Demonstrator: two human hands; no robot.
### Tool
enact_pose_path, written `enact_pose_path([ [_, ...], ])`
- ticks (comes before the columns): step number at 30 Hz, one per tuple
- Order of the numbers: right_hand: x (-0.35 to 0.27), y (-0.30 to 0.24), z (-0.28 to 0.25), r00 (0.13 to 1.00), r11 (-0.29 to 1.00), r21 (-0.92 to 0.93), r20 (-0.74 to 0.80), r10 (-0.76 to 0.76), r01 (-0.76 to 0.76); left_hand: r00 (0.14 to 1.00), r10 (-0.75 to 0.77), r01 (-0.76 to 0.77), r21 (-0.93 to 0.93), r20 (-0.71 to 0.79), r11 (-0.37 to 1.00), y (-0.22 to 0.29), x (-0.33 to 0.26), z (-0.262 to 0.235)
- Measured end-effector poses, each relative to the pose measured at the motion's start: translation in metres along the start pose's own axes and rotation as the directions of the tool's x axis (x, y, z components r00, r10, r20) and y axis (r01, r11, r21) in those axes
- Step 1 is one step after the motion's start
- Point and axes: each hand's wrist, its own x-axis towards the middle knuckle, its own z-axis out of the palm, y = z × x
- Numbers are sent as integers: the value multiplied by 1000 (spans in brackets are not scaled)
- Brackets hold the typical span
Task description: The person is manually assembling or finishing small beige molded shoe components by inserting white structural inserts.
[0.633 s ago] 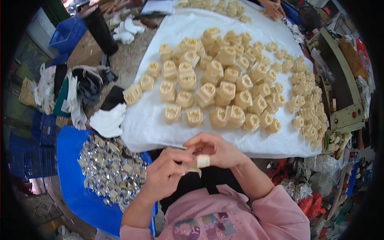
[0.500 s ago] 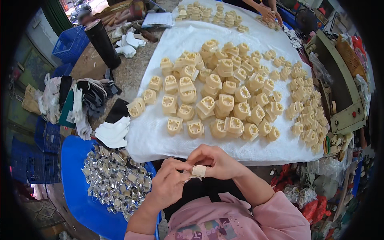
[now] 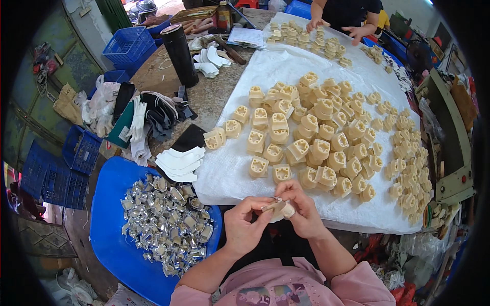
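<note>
Centrally, a small cream piece (image 3: 280, 208) is pinched between the fingertips of both hands, just in front of the near edge of the white sheet (image 3: 224, 176). The left hand (image 3: 244, 228) is closed on it from below, thumb and forefinger curled tight. The right hand (image 3: 301, 209) is closed on it from above, with what may be pale tape wound on one fingertip; the piece itself is too small and too covered for its form to be told.

Just beyond the hands, on the sheet, cream moulded blocks (image 3: 306, 137) with star-shaped hollows are laid out in a loose heap, with smaller cream parts (image 3: 406, 163) spread toward the right edge.

To the left, near the left forearm, a blue tray (image 3: 109, 239) is filled with crumpled silvery foil pieces (image 3: 166, 222). A stack of white curved cut-outs (image 3: 178, 162) is set between tray and sheet.

Farther off, a dark cylindrical flask (image 3: 179, 53) is stood upright on the stone table (image 3: 214, 94), with blue crates (image 3: 127, 46) behind it.

At the far end, another person's hands (image 3: 337, 26) are rested on more cream parts.
</note>
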Motion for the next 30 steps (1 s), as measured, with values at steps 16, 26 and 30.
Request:
enact_pose_path([
  [16,-6,-10,3,992,949,-295,-21,-122,110,976,220,-197,487,11,851,21,2,-4],
  [26,9,-26,-16,992,995,-31,77,99,-97,852,459,-519,297,250,802,5,3,-22],
  [30,5,-28,-9,998,971,-234,64,-24,38,957,59,-112,171,285,979,5,1,-22],
])
